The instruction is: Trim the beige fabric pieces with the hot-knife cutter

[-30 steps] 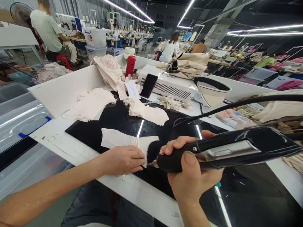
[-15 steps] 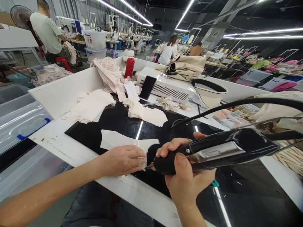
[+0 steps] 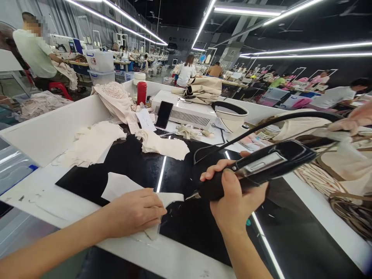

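My left hand [image 3: 138, 213] lies flat, fingers extended, pressing a cream fabric piece [image 3: 116, 186] against the black board [image 3: 180, 221]. Part of the fabric is hidden under my palm. A narrow end of it sticks out to the right of my fingers. In my right hand [image 3: 235, 197] is a black corded handheld cutting tool [image 3: 261, 166] with a silver lever on its side, my fingers and thumb wrapped around its handle. Its pointed metal tip is beside the fabric's right end; whether they touch, I cannot tell.
Beyond my hands are stacked cream pieces [image 3: 162, 143], a larger pile [image 3: 94, 141], a phone [image 3: 164, 114], a red bottle [image 3: 142, 93] and a vented white box [image 3: 186, 112]. The tool's black cable [image 3: 273, 122] arcs rightward. Another person's hand [image 3: 356, 118] is at the right edge.
My view has turned right. The tool's tip has moved from near my left fingertips to the fabric's upper right end. Another person's hand has come into view at right.
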A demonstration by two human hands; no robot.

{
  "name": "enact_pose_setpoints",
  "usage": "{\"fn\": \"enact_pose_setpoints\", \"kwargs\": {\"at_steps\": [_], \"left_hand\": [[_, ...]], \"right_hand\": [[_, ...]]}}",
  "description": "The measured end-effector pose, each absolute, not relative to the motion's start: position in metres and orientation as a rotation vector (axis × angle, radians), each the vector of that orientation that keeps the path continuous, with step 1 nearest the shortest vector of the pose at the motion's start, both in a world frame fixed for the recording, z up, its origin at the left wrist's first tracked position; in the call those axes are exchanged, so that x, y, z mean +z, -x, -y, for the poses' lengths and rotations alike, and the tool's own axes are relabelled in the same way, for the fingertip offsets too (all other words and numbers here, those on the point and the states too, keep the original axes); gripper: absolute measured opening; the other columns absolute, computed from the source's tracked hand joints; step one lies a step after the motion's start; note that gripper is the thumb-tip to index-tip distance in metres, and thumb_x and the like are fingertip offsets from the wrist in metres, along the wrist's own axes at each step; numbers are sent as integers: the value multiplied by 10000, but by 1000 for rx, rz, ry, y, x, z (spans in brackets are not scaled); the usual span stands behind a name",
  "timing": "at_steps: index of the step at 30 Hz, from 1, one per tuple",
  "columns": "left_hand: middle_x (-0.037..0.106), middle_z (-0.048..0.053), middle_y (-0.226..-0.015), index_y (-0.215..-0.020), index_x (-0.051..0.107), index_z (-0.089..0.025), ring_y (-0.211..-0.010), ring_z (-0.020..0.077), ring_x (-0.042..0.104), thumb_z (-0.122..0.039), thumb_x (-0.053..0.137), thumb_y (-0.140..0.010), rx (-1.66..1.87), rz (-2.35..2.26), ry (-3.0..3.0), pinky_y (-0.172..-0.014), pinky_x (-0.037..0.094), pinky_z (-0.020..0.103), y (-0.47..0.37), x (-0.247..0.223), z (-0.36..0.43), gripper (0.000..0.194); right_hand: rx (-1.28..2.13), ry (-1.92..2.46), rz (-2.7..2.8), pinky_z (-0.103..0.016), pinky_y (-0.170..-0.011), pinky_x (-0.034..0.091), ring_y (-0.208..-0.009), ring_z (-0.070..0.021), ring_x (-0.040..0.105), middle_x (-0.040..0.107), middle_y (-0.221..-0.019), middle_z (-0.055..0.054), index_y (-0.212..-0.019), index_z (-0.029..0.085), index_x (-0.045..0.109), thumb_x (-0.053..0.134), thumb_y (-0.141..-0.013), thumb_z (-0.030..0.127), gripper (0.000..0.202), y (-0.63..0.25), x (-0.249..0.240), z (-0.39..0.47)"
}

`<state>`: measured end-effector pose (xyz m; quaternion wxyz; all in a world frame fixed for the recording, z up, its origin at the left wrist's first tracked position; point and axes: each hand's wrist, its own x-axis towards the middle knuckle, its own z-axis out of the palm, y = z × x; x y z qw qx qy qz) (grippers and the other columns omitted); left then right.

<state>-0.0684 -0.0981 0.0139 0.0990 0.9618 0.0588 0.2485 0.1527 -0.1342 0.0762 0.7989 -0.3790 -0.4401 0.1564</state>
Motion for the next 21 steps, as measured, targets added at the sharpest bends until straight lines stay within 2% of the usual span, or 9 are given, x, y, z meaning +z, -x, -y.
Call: {"fn": "enact_pose_setpoints", "kwargs": {"at_steps": [3,11,16,21], "left_hand": [[703,63,-1008,-1164,646,-121,-984,183,665,-154,621,-999,752,-164,-2915,-1041,535,366,45,15,90,170],[651,66,-1022,-1180,632,-141,-967,226,640,-248,705,-960,663,-215,-3055,-919,550,378,13,-1,74,256],[659,61,-1072,-1209,622,-140,-998,229,643,-255,715,-957,653,-233,-3050,-927,545,390,18,-5,74,293],[665,58,-1066,-1213,627,-149,-1009,218,646,-251,668,-991,644,-234,-3040,-958,534,392,21,-3,75,247]], "right_hand": [[337,810,976,-303,-540,567,-570,-138,616,645,-811,60,-1184,282,553,802,-861,281,408,-155,69,128],[352,826,992,-290,-544,559,-583,-134,627,649,-838,61,-1251,294,514,774,-888,268,448,-154,62,127],[360,795,996,-278,-546,569,-584,-126,630,664,-848,67,-1242,310,545,754,-883,210,427,-154,59,127],[357,797,991,-277,-541,567,-576,-129,628,663,-825,69,-1244,299,539,741,-861,175,451,-151,58,125]]}}
